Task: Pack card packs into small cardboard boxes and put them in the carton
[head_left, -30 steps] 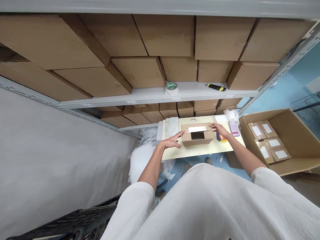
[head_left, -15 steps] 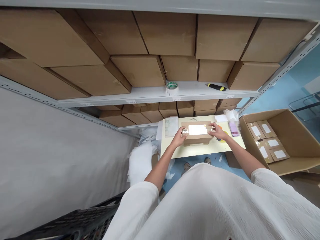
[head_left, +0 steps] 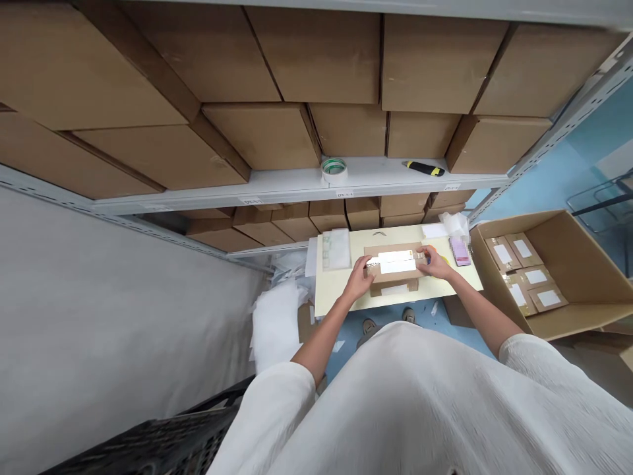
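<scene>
A small brown cardboard box (head_left: 393, 269) lies on a cream board (head_left: 346, 290), with a white label (head_left: 395, 262) on its upper face. A shiny strip of transparent tape (head_left: 395, 256) seems to run across the box. My left hand (head_left: 359, 279) grips the box's left end, and my right hand (head_left: 435, 263) grips its right end. Just beyond my right hand sits a roll of orange and yellow tape (head_left: 434, 251), partly hidden. Farther right lies a pink packet (head_left: 459, 251).
A stack of transparent plastic sheets (head_left: 337, 249) lies at the board's left. To the right stands an open carton (head_left: 573, 257) holding several labelled boxes. Overhead, a shelf (head_left: 291, 186) carries brown cartons, a green tape roll (head_left: 334, 169) and a utility knife (head_left: 424, 168).
The box's open end faced me earlier; now the box is shut with its label upward. Both hands have closed in on its ends, and a shiny strip now lies across it.
</scene>
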`<state>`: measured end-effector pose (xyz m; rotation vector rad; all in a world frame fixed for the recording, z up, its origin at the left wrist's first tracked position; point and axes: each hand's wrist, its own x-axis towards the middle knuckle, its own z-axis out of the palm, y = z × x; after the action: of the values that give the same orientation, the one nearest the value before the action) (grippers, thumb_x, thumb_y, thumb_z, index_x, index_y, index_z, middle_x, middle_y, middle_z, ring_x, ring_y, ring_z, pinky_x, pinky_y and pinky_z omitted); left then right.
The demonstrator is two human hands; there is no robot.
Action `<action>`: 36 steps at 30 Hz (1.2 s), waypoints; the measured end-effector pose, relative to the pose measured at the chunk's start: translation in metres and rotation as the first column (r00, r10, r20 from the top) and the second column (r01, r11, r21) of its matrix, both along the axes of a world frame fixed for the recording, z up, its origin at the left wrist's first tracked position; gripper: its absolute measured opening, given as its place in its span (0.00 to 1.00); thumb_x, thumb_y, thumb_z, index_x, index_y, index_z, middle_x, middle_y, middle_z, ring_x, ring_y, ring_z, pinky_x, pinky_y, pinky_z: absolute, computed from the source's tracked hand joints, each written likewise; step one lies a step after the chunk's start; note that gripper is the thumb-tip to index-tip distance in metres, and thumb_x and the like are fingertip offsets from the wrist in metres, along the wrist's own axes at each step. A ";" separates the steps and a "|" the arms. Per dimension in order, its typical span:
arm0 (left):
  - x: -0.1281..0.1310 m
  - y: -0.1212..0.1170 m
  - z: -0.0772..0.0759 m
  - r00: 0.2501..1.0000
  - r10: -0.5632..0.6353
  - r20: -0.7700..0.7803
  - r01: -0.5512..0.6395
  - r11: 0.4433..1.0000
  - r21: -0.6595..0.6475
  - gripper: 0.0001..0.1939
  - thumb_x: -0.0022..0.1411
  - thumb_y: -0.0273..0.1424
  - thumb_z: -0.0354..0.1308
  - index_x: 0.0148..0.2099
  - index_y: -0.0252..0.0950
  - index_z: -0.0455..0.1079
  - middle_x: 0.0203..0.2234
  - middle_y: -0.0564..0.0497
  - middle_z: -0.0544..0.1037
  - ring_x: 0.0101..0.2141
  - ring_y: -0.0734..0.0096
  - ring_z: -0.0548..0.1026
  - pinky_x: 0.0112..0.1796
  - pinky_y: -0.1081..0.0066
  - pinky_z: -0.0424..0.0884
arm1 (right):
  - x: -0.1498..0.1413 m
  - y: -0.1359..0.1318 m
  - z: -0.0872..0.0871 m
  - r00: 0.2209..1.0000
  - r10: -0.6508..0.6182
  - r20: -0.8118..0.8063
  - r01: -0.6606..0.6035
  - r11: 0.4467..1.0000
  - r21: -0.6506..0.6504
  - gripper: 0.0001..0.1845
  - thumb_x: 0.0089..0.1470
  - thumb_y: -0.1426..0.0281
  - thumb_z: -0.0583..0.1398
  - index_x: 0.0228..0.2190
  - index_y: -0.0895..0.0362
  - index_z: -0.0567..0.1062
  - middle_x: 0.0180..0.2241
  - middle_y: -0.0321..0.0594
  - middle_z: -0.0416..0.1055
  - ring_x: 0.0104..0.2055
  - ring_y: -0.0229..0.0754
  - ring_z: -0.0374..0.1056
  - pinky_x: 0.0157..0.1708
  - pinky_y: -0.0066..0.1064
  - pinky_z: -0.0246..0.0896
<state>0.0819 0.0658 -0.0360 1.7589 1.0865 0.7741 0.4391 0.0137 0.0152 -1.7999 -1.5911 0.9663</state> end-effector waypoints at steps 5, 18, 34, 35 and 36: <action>-0.009 -0.002 -0.017 0.999 0.004 -0.050 -0.008 0.997 -0.080 0.33 0.65 0.28 0.62 0.71 0.42 0.66 0.68 0.40 0.69 0.65 0.53 0.73 0.66 0.53 0.72 | -0.008 -0.004 -0.013 0.998 0.019 -0.058 -0.023 0.997 -0.077 0.27 0.52 0.62 0.69 0.54 0.47 0.74 0.62 0.43 0.72 0.62 0.52 0.72 0.64 0.48 0.69; 0.028 -0.013 -0.001 0.900 0.090 -0.427 0.000 0.978 0.207 0.27 0.70 0.27 0.56 0.70 0.37 0.69 0.77 0.36 0.59 0.77 0.42 0.54 0.74 0.37 0.55 | -0.015 0.009 -0.041 0.997 -0.051 -0.059 0.050 0.998 -0.023 0.31 0.58 0.64 0.65 0.63 0.48 0.73 0.67 0.47 0.71 0.67 0.55 0.68 0.69 0.53 0.64; 0.058 -0.022 0.014 0.759 -0.057 -0.648 0.279 0.928 0.245 0.24 0.78 0.36 0.50 0.71 0.42 0.71 0.73 0.39 0.69 0.73 0.44 0.64 0.73 0.39 0.57 | 0.027 -0.022 -0.076 0.888 -0.209 0.409 0.315 0.925 -0.212 0.16 0.67 0.61 0.60 0.51 0.57 0.77 0.53 0.55 0.78 0.57 0.58 0.73 0.52 0.43 0.67; 0.058 -0.022 0.015 0.756 -0.060 -0.651 0.278 0.931 0.238 0.24 0.78 0.36 0.50 0.71 0.42 0.71 0.73 0.39 0.68 0.74 0.43 0.63 0.73 0.39 0.57 | 0.029 -0.024 -0.080 0.882 -0.165 0.442 0.301 0.918 -0.257 0.17 0.67 0.59 0.61 0.51 0.56 0.76 0.52 0.54 0.79 0.56 0.58 0.73 0.52 0.43 0.66; 0.058 -0.022 0.015 0.755 -0.064 -0.653 0.277 0.933 0.230 0.25 0.78 0.36 0.50 0.71 0.42 0.71 0.73 0.39 0.68 0.74 0.43 0.63 0.73 0.39 0.57 | 0.030 -0.025 -0.083 0.875 -0.122 0.468 0.286 0.911 -0.297 0.18 0.67 0.58 0.61 0.51 0.56 0.76 0.51 0.54 0.79 0.56 0.58 0.72 0.53 0.44 0.66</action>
<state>0.1401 0.0438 -0.0213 2.4662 1.2484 0.2159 0.4695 -0.0112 -0.0680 -2.5390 -1.4882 0.8221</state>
